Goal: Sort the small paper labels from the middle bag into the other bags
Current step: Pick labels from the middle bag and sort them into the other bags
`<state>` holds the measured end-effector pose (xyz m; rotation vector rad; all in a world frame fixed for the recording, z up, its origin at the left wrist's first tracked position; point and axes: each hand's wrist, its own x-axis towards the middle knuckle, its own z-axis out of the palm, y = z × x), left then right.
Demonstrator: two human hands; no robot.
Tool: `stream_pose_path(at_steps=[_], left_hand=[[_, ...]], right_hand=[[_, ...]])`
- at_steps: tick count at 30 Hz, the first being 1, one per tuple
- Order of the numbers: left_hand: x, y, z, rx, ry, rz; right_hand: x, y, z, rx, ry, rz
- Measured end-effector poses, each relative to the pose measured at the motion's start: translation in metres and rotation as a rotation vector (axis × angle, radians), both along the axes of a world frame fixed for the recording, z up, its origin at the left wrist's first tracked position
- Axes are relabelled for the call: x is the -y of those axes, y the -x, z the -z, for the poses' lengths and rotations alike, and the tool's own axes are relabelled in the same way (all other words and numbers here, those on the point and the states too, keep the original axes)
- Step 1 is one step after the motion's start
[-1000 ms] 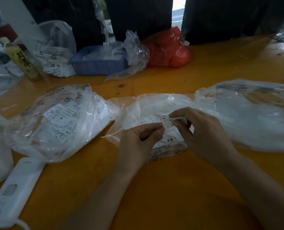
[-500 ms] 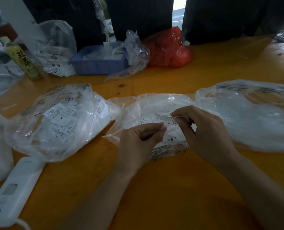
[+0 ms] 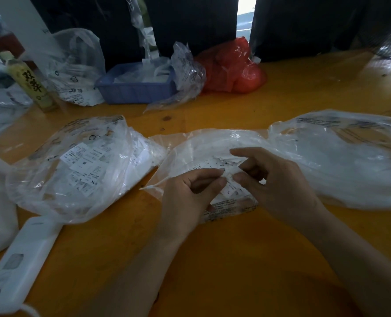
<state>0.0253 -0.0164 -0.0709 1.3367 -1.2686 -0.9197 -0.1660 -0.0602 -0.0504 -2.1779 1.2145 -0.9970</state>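
Sorting looks partly done: the left bag beside the middle bag holds labels, while both hands pinch labels over the middle bag.

Both hands over the middle bag near the bench's front edge, left hand and right hand pinching a small paper label between them, label-filled bag left, near-empty bag right
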Motion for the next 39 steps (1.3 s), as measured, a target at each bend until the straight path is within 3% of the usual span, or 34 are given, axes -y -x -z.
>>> stream_pose_path(at_steps=[4, 15, 18, 22, 28, 31, 33, 35, 37, 39], left_hand=[[-0.001, 0.0, 0.0, -0.114, -0.039, 0.002], [-0.002, -0.001, -0.005, -0.166, -0.103, -0.039], [-0.002, -0.001, -0.004, -0.17, -0.101, -0.021], [0.003, -0.004, -0.002, -0.161, -0.046, -0.026], [0.001, -0.013, -0.009, 0.146, 0.23, -0.163], [0.002, -0.041, -0.025, 0.342, 0.492, -0.4], [0.006, -0.077, -0.036, 0.574, 0.601, -0.659], [0.007, -0.113, -0.041, 0.725, 0.483, -0.837], [0.006, -0.137, -0.036, 0.819, 0.207, -0.878], [0.005, -0.144, -0.031, 0.878, -0.004, -0.848]], right_hand=[[-0.002, -0.004, 0.002, 0.159, -0.103, 0.071], [-0.007, -0.008, 0.005, 0.102, -0.191, -0.083], [-0.005, -0.008, 0.006, 0.094, -0.162, -0.028], [-0.002, -0.005, 0.002, 0.237, -0.164, 0.092], [-0.001, -0.002, -0.006, 0.346, -0.182, 0.119], [0.006, 0.012, -0.017, 0.39, -0.069, 0.279], [0.016, 0.03, -0.023, 0.252, 0.11, 0.441], [0.029, 0.052, -0.023, 0.006, 0.19, 0.56], [0.047, 0.073, -0.014, -0.326, 0.088, 0.62], [0.059, 0.087, -0.008, -0.62, -0.146, 0.651]])
